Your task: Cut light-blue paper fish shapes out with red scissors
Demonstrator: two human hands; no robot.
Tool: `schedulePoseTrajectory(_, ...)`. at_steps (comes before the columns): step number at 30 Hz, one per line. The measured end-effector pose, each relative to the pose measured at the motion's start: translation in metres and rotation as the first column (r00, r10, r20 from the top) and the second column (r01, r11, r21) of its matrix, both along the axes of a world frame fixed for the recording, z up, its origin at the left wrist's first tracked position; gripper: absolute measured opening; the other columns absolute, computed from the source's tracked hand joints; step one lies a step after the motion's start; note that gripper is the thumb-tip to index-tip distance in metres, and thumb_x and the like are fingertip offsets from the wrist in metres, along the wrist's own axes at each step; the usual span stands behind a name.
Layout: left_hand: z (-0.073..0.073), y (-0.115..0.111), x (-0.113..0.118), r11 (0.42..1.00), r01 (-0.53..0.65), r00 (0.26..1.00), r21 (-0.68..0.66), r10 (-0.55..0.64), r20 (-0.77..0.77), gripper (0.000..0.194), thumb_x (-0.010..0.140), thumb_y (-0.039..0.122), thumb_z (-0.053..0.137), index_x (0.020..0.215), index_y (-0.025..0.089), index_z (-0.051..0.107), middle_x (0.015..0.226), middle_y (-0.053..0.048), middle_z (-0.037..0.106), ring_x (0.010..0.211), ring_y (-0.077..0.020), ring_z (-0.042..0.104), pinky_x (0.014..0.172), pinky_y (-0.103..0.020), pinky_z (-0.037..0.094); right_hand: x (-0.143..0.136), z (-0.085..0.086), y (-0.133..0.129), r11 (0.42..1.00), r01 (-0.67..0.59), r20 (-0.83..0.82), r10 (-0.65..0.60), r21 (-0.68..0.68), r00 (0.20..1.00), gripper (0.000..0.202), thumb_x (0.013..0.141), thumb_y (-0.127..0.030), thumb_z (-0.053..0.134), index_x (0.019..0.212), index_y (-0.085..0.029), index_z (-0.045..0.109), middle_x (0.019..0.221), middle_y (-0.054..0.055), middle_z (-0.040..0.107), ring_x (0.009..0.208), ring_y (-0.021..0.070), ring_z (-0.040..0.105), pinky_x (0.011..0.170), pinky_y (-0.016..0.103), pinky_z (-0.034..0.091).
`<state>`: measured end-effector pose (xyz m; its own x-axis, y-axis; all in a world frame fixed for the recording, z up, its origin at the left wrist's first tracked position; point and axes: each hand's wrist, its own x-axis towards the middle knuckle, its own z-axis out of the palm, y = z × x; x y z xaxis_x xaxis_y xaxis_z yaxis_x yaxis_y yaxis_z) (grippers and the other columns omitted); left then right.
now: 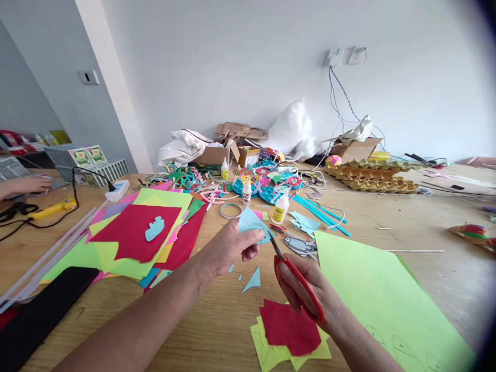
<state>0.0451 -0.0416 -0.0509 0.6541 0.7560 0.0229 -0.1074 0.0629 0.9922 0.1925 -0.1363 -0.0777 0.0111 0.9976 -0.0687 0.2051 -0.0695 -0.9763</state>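
My left hand (236,247) pinches a piece of light blue paper (250,221) that has a pencil outline on it. Red-handled scissors (300,281) are gripped in my right hand (310,284), their blades meeting the right edge of the blue paper. Below them lie red paper pieces (289,330) on top of yellow ones (267,349). A blue triangular scrap (252,280) rests on the table under my left hand. On the red sheet (135,232) at left sits a cut-out blue fish (155,228).
Glue bottles (280,207) and a tape roll (230,211) stand beyond my hands. A large green sheet (372,289) with drawn outlines spreads at right, egg cartons (372,175) behind it. A black phone-like slab (46,315) lies front left. Another person's hand (31,184) is at far left.
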Motion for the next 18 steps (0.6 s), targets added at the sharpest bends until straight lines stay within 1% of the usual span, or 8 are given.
schedulePoseTrajectory(8, 0.0057, -0.0002, -0.0027, 1.0, 0.01, 0.999, -0.013, -0.011, -0.038, 0.024, 0.068, 0.037, 0.061, 0.065, 0.016, 0.05, 0.053, 0.005, 0.049, 0.044, -0.0046, 0.041, 0.043, -0.018, 0.032, 0.0004, -0.0016, -0.0008, 1.0, -0.016, 0.008, 0.016, -0.001, 1.0, 0.048, 0.08, -0.067, 0.046, 0.059, -0.024, 0.041, 0.035, -0.009, 0.036, 0.033, 0.0087, 0.031, 0.035, 0.02, 0.022)
schedulePoseTrajectory(14, 0.008, 0.0019, -0.005, 1.0, 0.027, 0.998, -0.001, -0.027, -0.062, 0.023, 0.066, 0.036, 0.063, 0.062, 0.017, 0.05, 0.051, 0.005, 0.049, 0.043, -0.0049, 0.041, 0.039, -0.017, 0.028, 0.0006, -0.0001, -0.0002, 1.0, -0.02, 0.032, 0.021, -0.01, 0.999, 0.049, 0.079, -0.067, 0.046, 0.059, -0.023, 0.041, 0.034, -0.009, 0.036, 0.033, 0.0081, 0.029, 0.035, 0.02, 0.021)
schedulePoseTrajectory(18, 0.0098, 0.0025, -0.007, 0.999, 0.035, 0.996, -0.002, -0.035, -0.08, 0.023, 0.066, 0.035, 0.063, 0.062, 0.017, 0.05, 0.05, 0.005, 0.049, 0.041, -0.0045, 0.04, 0.038, -0.017, 0.027, 0.0027, -0.0045, 0.0003, 0.999, -0.037, 0.044, 0.038, -0.016, 0.998, 0.049, 0.081, -0.067, 0.044, 0.06, -0.023, 0.04, 0.035, -0.009, 0.037, 0.032, 0.0073, 0.028, 0.035, 0.02, 0.02)
